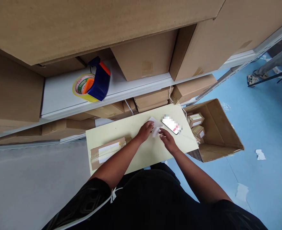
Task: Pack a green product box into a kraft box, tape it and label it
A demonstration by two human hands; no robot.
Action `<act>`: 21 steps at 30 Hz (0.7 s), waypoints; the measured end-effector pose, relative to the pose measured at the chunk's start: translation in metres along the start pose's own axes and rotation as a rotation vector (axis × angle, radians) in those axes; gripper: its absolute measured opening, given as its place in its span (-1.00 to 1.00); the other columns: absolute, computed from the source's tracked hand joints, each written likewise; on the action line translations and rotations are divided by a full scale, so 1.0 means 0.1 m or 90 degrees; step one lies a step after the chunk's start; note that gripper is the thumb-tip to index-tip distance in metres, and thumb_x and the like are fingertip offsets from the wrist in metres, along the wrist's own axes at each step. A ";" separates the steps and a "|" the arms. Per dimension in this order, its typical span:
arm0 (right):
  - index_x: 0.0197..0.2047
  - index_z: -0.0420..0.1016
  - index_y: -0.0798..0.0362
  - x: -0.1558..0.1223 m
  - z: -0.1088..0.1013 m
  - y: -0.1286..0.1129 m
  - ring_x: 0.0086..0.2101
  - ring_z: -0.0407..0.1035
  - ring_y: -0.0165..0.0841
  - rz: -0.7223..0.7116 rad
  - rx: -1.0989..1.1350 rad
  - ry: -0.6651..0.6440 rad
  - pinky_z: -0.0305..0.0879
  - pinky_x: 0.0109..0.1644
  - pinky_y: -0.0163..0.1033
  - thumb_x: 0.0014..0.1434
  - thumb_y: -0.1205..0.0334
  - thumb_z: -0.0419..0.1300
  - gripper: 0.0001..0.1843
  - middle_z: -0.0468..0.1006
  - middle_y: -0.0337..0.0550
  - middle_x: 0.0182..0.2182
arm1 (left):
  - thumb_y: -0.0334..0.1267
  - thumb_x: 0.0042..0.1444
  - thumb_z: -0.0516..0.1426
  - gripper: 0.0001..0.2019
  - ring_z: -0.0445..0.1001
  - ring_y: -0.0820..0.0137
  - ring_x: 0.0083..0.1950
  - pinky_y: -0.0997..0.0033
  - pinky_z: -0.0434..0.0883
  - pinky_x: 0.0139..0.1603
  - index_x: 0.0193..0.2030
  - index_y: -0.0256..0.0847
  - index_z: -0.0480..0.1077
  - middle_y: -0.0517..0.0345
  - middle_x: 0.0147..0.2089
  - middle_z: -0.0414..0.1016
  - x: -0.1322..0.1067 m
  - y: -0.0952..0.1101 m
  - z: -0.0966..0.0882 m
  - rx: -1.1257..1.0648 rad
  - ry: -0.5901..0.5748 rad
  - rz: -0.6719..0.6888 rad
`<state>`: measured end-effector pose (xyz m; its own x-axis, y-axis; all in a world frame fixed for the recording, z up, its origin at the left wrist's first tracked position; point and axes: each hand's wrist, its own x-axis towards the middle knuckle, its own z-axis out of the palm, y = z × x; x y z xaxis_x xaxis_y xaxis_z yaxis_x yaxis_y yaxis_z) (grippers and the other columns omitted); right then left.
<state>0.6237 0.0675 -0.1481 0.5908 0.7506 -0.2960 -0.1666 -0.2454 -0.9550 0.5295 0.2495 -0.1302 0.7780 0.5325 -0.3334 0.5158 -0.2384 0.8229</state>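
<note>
Over the pale yellow tabletop [141, 161], a small white sheet of paper [156, 123] is folded or curled and slightly blurred. My left hand [145, 131] pinches its left side between thumb and fingers. At its lower right edge, my right hand [169, 141] has its fingertips closed on the paper. A phone [171, 124] with a lit screen lies just beyond my right hand. Left of my left forearm, a taped cardboard box [95, 159] with a white label [109, 151] rests on the table, partly covered by that arm.
A blue tape dispenser [102, 80] with a tape roll sits on the shelf [59, 95] ahead, among large cartons [148, 57]. An open carton [223, 127] at the table's right holds small boxes [195, 120]. Paper scraps [260, 154] litter the blue floor; another person's foot [253, 80] shows far right.
</note>
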 end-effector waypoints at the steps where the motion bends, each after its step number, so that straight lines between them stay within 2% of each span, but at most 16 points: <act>1: 0.33 0.42 -0.06 0.02 0.06 -0.01 0.00 0.46 -0.19 -0.031 -0.011 -0.042 0.48 0.03 -0.08 0.23 -0.20 0.24 -0.31 0.54 -0.01 0.12 | 0.01 0.45 -0.06 -0.56 0.51 0.23 0.18 0.17 0.46 0.23 0.28 -0.17 0.37 0.00 0.20 0.54 -0.02 -0.01 -0.05 -0.032 0.012 0.003; 4: 0.39 0.36 -0.18 0.04 0.18 0.04 0.10 0.41 -0.16 -0.093 -0.078 -0.076 0.44 0.13 0.01 0.25 -0.06 0.26 -0.33 0.43 -0.05 0.27 | -0.02 0.31 0.17 -0.44 0.45 0.16 0.28 0.12 0.41 0.30 0.37 -0.16 0.27 -0.06 0.31 0.44 -0.03 -0.06 -0.21 -0.002 0.068 0.022; 6: 0.31 0.45 -0.16 0.06 0.20 0.15 0.06 0.43 -0.15 -0.090 -0.153 -0.025 0.43 0.12 0.04 0.23 0.02 0.25 -0.42 0.46 -0.04 0.24 | -0.14 0.23 0.24 -0.39 0.37 0.11 0.36 0.08 0.35 0.36 0.39 -0.18 0.27 -0.10 0.36 0.37 0.00 -0.08 -0.29 0.110 0.121 0.035; 8: 0.22 0.52 -0.08 0.10 0.18 0.28 -0.05 0.46 -0.16 -0.039 -0.207 0.056 0.45 0.07 0.05 0.21 0.07 0.21 -0.49 0.52 0.00 0.14 | -0.24 0.22 0.23 -0.47 0.33 0.08 0.36 0.07 0.31 0.39 0.33 -0.19 0.34 -0.11 0.33 0.38 0.04 -0.07 -0.30 0.248 0.130 0.067; 10: 0.22 0.51 0.00 0.16 0.14 0.41 -0.12 0.48 -0.16 0.046 -0.224 0.130 0.46 0.05 0.05 0.17 0.11 0.16 -0.46 0.54 0.04 0.07 | -0.25 0.26 0.20 -0.61 0.36 0.09 0.29 0.09 0.33 0.35 0.21 -0.19 0.45 -0.09 0.23 0.45 0.08 -0.02 -0.21 0.364 0.066 0.116; 12: 0.25 0.49 0.06 0.23 0.11 0.51 -0.10 0.49 -0.14 0.128 -0.212 0.168 0.46 0.07 0.05 0.09 0.15 0.15 -0.37 0.54 0.06 0.05 | -0.18 0.30 0.18 -0.72 0.40 0.09 0.21 0.09 0.38 0.27 0.10 -0.20 0.50 -0.09 0.12 0.49 0.10 0.04 -0.03 0.447 -0.031 0.159; 15: 0.27 0.48 0.06 0.29 0.08 0.59 -0.05 0.50 -0.12 0.201 -0.124 0.152 0.48 0.02 0.00 -0.03 0.20 0.16 -0.26 0.56 0.02 0.04 | -0.04 0.29 0.21 -0.65 0.41 0.03 0.15 0.05 0.42 0.13 0.06 -0.26 0.49 -0.14 0.07 0.48 0.15 0.11 0.29 0.536 -0.133 0.177; 18: 0.28 0.47 -0.01 0.28 0.06 0.63 -0.08 0.52 -0.17 0.221 -0.007 0.113 0.49 -0.09 -0.10 -0.13 0.23 0.16 -0.18 0.55 -0.02 0.11 | -0.05 0.27 0.23 -0.60 0.40 0.00 0.15 0.08 0.43 0.03 0.10 -0.31 0.45 -0.19 0.10 0.45 0.23 0.11 0.50 0.586 -0.162 0.154; 21: 0.24 0.51 -0.06 0.24 0.02 0.65 -0.06 0.51 -0.19 0.222 0.045 0.117 0.49 -0.11 -0.14 -0.18 0.26 0.15 -0.19 0.52 -0.03 0.18 | -0.15 0.30 0.21 -0.66 0.38 0.04 0.16 0.13 0.43 0.03 0.12 -0.29 0.43 -0.18 0.11 0.44 0.30 0.06 0.53 0.592 -0.161 0.137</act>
<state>0.6249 0.0706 -0.2171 0.6192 0.5065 -0.6001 -0.4323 -0.4181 -0.7989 0.5748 0.2210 -0.1589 0.8862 0.2392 -0.3967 0.3461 -0.9111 0.2237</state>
